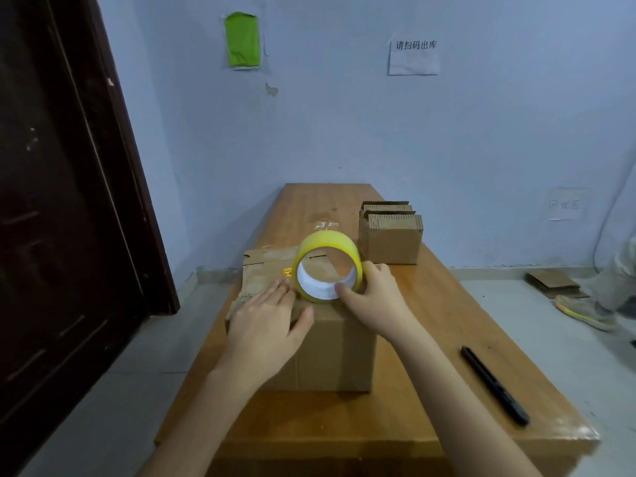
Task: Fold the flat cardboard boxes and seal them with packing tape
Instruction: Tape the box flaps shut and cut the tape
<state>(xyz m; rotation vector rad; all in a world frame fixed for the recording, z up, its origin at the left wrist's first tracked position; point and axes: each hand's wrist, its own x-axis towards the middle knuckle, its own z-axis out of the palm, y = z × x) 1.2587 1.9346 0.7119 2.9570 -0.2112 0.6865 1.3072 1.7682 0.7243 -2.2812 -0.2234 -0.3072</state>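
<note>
Cardboard box [323, 349] stands mid-table [447, 332]. Our left hand [265, 325] presses flat on its top; our right hand [375, 301] grips the yellow tape roll [327, 263] upright there.

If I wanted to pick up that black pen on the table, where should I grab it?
Grab the black pen around its middle, coming straight down from above. It lies flat on the wooden table, long and thin, running slantwise, with bare table on both sides, so a thumb and finger can probably pinch across its narrow width. It sits on the right hand's side, but that hand holds the yellow tape roll.
</note>
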